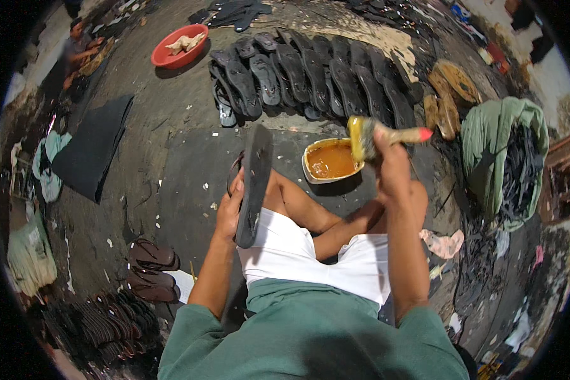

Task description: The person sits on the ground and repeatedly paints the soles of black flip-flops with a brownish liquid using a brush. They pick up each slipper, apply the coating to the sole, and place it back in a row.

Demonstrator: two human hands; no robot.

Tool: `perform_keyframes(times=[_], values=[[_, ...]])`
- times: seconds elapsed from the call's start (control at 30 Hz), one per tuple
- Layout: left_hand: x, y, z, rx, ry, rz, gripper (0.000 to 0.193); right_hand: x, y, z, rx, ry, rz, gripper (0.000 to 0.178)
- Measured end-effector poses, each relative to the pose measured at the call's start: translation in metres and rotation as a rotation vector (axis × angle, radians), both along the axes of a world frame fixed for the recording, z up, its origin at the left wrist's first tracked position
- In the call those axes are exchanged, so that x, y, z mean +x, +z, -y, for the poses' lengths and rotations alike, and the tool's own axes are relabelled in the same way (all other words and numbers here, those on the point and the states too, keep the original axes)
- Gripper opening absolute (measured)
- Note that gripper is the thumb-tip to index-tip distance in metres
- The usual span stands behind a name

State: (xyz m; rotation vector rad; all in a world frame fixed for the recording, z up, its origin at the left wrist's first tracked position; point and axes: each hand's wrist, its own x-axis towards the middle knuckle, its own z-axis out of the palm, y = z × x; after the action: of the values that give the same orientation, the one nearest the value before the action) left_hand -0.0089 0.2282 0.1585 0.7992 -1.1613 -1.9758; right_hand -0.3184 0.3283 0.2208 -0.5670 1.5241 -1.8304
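Gripped in my left hand (233,201) is a black flip-flop (255,183), held on edge with its toe end pointing away from me and its strap on the left side. My right hand (389,155) is closed round a paintbrush (364,140), whose yellow, glue-coated head points left and whose red-tipped handle sticks out to the right. Just below and left of the brush stands a white tub (306,166) of amber, glue-like liquid. The brush head is over the tub's right rim. My crossed legs are behind both hands.
Rows of black flip-flops (310,76) lie beyond the tub. A red basin (171,61) holding a pale cloth is at the far left. Wooden sole-shaped forms (446,101) and a green sack (487,133) of black strips are right. Brown flip-flops (152,269) sit near left; another person sits far left.
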Motion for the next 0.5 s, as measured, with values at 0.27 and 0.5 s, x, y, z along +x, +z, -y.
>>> perform_keyframes(times=[0.27, 0.5], values=[[-0.105, 0.05, -0.032, 0.361, -0.159, -0.678, 0.04, -0.01, 0.142, -0.017, -0.247, -0.137, -0.16, 0.031], [-0.132, 0.052, -0.038, 0.501, -0.434, -0.951, 0.045, 0.012, 0.11, -0.026, -0.249, -0.068, -0.063, 0.038]])
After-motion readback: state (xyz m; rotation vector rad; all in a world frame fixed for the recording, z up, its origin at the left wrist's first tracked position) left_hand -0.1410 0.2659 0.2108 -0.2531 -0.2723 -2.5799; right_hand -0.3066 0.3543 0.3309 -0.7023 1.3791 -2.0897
